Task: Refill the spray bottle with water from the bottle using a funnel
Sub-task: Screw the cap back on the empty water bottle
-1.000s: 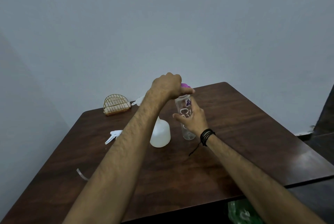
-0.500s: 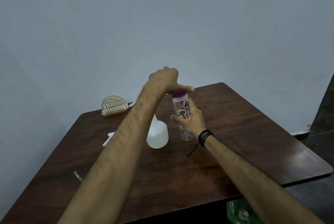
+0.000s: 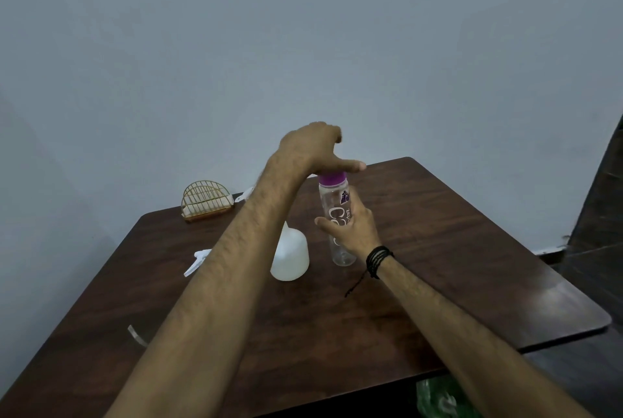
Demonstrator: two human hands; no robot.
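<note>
A clear water bottle [image 3: 338,215] with a purple cap [image 3: 333,178] stands upright near the middle of the dark wooden table [image 3: 455,249]. My right hand [image 3: 354,232] is wrapped around its body. My left hand [image 3: 313,148] sits on top of the cap, thumb stretched out over it and fingers curled down behind it. The white spray bottle body [image 3: 291,257], without its head, stands just left of the water bottle. Its white trigger head [image 3: 196,261] lies on the table further left, partly hidden by my left forearm. A small white object [image 3: 247,196] at the back is mostly hidden.
A gold wire holder [image 3: 206,201] stands at the table's back left corner. A thin clear strip [image 3: 136,335] lies near the front left. Something green [image 3: 441,399] shows below the table's front edge. A dark surface [image 3: 596,215] rises at the right.
My left hand has turned and lifted slightly on the cap, so more of the purple cap shows beneath it. My right hand keeps its hold on the bottle.
</note>
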